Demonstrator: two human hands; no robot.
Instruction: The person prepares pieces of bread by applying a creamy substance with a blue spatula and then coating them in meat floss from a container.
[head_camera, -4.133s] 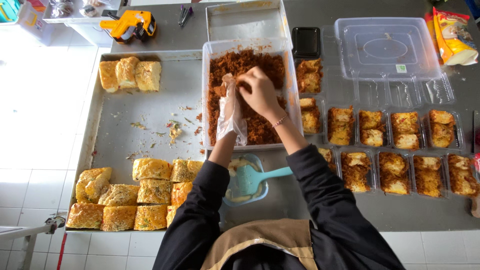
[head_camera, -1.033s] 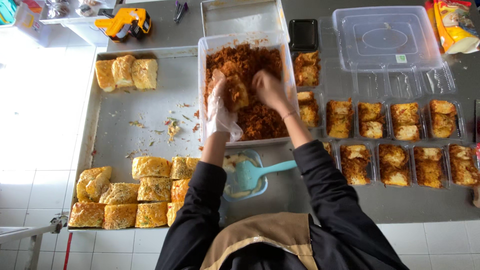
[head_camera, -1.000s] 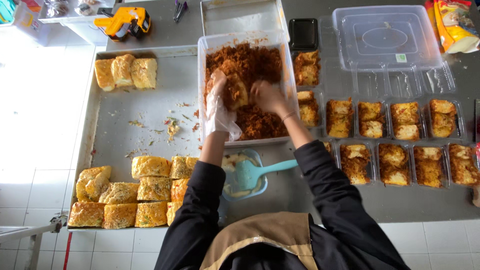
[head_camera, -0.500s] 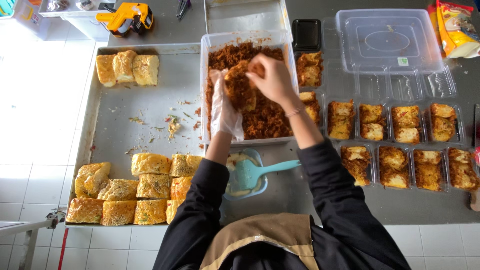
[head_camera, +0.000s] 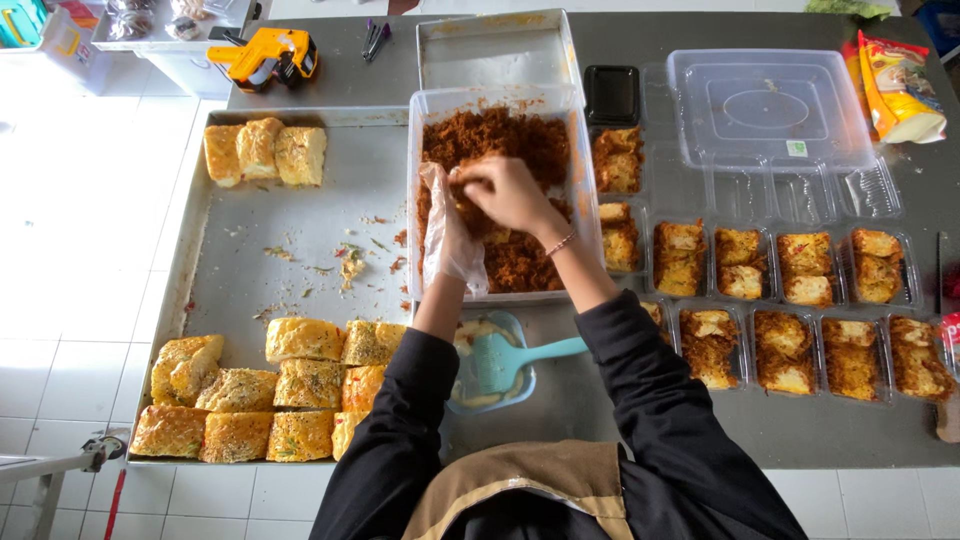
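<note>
My left hand (head_camera: 450, 235), in a loose clear plastic glove, holds a bread piece over a clear tub (head_camera: 420, 110) of brown shredded floss (head_camera: 500, 135). The bread is mostly hidden between the two hands. My right hand (head_camera: 505, 190), bare with a thin bracelet, presses floss onto that piece, fingers closed on it. Both hands are inside the tub, just above the floss.
A metal tray (head_camera: 300, 250) on the left holds yellow bread pieces at its far (head_camera: 265, 150) and near (head_camera: 270, 390) ends. A bowl with a teal spatula (head_camera: 510, 360) sits near me. Floss-coated pieces in clear boxes (head_camera: 790, 300) fill the right. A clear lid (head_camera: 770, 105) lies beyond.
My right hand scooped floss in the tub, rose with it, then came down onto the piece held by my gloved left hand, which stayed over the tub's left side.
</note>
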